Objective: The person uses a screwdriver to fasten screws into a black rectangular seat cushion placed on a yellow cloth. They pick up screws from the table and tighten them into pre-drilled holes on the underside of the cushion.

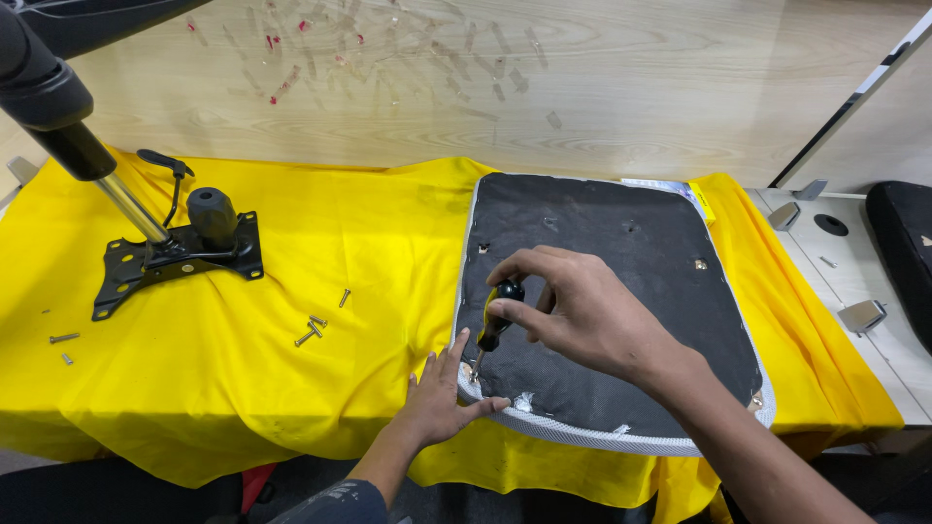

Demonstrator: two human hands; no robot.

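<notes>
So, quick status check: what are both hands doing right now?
Right hand: grip shut on screwdriver, tip at seat pad corner. Left hand: flat, open, bracing pad edge. Loose screws on yellow cloth, clear of the work.

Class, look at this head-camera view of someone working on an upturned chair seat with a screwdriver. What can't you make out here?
- Head view: the screwdriver tip and whatever it meets, hidden by the left hand.
- The seat's near right edge, covered by the right hand and forearm.
- The loose screws on the yellow cloth: too small to tell their type.
- The black pad at right, cut off by the frame edge.
</notes>
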